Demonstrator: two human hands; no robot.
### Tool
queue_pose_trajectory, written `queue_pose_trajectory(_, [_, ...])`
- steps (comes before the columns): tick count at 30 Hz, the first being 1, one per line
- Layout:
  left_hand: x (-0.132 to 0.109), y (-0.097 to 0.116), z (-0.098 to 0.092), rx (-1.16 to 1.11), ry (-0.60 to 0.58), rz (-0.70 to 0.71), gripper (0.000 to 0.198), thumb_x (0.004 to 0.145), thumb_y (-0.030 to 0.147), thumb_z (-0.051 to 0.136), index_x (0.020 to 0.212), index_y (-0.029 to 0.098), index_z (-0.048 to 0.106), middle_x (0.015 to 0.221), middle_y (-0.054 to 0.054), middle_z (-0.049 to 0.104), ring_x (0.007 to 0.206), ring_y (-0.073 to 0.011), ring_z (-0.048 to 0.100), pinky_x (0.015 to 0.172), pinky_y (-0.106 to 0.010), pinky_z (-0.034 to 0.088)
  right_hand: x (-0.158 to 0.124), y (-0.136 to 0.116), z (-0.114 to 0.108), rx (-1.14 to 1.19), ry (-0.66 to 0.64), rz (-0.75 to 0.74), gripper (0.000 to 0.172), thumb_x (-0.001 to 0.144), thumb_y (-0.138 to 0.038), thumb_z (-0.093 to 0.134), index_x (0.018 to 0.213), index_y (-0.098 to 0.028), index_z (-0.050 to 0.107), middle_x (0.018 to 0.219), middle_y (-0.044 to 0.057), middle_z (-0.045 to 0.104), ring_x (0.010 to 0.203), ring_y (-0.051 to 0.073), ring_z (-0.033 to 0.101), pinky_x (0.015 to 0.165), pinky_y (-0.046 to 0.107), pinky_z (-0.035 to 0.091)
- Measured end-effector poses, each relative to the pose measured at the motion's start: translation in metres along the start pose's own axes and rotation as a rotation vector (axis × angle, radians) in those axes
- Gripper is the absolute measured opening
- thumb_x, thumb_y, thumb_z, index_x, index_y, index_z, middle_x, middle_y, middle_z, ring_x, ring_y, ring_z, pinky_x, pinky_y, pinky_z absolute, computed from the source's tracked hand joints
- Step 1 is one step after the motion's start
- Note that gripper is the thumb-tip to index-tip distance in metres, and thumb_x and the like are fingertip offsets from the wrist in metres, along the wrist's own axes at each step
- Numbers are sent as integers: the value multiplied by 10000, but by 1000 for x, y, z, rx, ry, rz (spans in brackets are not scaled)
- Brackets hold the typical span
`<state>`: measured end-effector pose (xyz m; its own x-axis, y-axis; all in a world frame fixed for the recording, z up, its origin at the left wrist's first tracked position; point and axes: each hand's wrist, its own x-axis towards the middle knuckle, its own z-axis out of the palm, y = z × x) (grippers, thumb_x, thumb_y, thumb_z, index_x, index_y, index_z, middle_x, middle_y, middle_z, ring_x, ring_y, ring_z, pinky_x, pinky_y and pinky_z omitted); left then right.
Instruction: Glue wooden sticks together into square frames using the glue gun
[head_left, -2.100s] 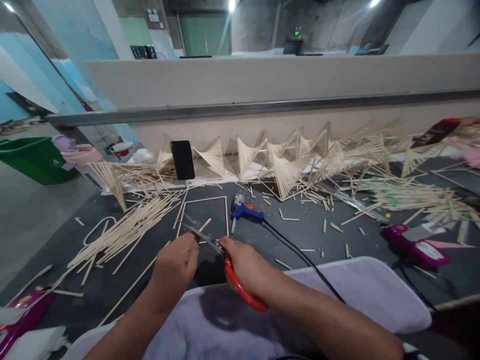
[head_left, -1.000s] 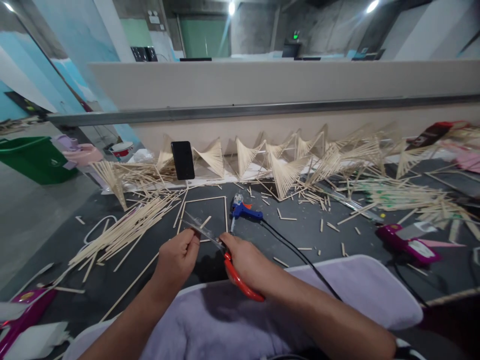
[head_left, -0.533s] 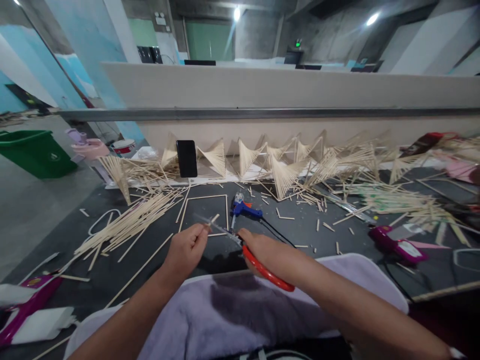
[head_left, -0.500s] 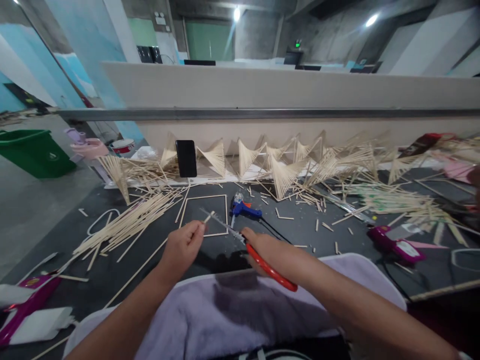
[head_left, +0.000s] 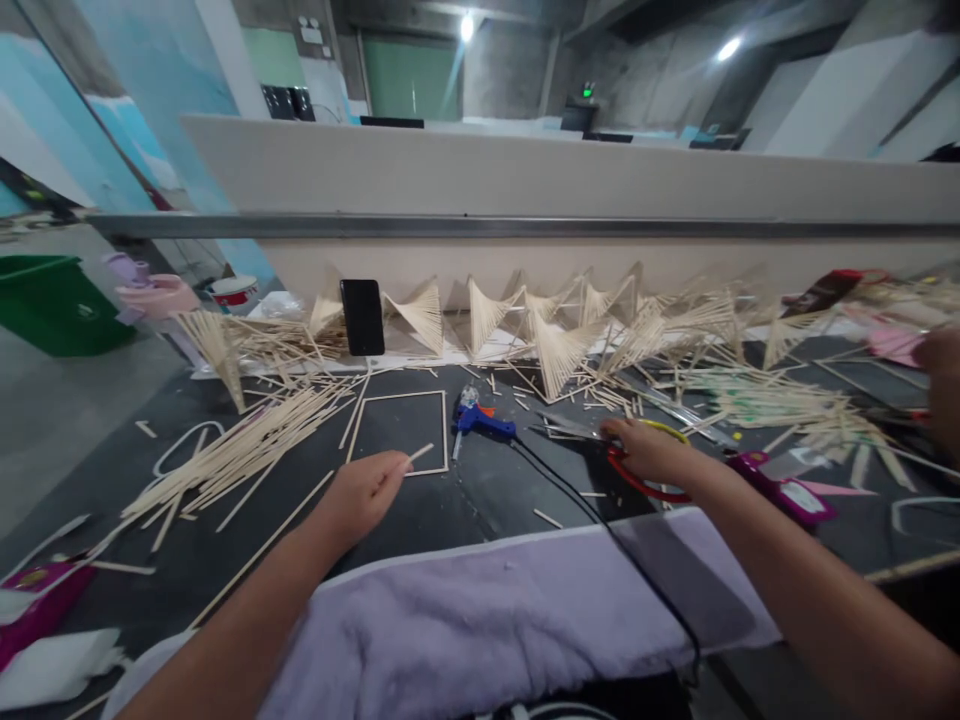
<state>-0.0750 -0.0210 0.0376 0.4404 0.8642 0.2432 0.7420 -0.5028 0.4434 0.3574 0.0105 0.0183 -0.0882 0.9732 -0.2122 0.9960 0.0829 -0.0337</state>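
Note:
My left hand (head_left: 365,492) pinches a short wooden stick (head_left: 421,455), whose free end points up and right over the near side of a square stick frame (head_left: 445,430) lying on the dark table. To the right, my right hand (head_left: 649,450) is closed around the red and yellow handles of a pair of scissors (head_left: 571,430). The blades point left, low over the table beside some small stick offcuts; whether they touch the surface I cannot tell. Between my hands lies a blue glue gun (head_left: 480,420) with a black cord.
A pile of long sticks (head_left: 247,450) lies at left. Twisted stick models (head_left: 559,350) line the back, beside a propped phone (head_left: 362,317). Magenta glue guns lie at far left and at right (head_left: 784,487). Another person's hand (head_left: 941,365) shows at the right edge.
My right hand has carried the scissors away from the stick, to the right past the blue glue gun. My left hand still holds the short stick. A cut piece lies near the towel.

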Motion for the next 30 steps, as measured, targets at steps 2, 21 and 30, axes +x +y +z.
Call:
queue_pose_trajectory(2, [-2, 0, 4, 49, -100, 70, 355, 923, 315, 289, 861, 183, 612, 843, -37, 666, 793, -139, 605, 716, -217, 428, 2, 10, 2, 22, -25, -38, 452, 776, -103, 488, 1228, -115, 493, 1090, 177, 596, 991, 223, 572, 808, 291, 386])
queue_pose_trajectory(21, [-12, 12, 25, 335, -321, 162, 274, 907, 237, 317, 853, 161, 575, 801, -66, 656, 718, -180, 610, 643, -285, 442, -31, -243, 26, 228, 68, -505, 304, 848, -109, 375, 1063, -184, 575, 971, 71, 620, 888, 164, 585, 776, 253, 418])
queue_pose_trajectory(30, [-12, 16, 34, 331, -341, 45, 231, 843, 206, 385, 781, 173, 604, 735, -84, 659, 669, -202, 619, 603, -296, 449, -34, -251, 30, 114, -7, -499, 206, 781, -122, 440, 900, -161, 603, 862, 81, 661, 763, 188, 619, 655, 264, 384])
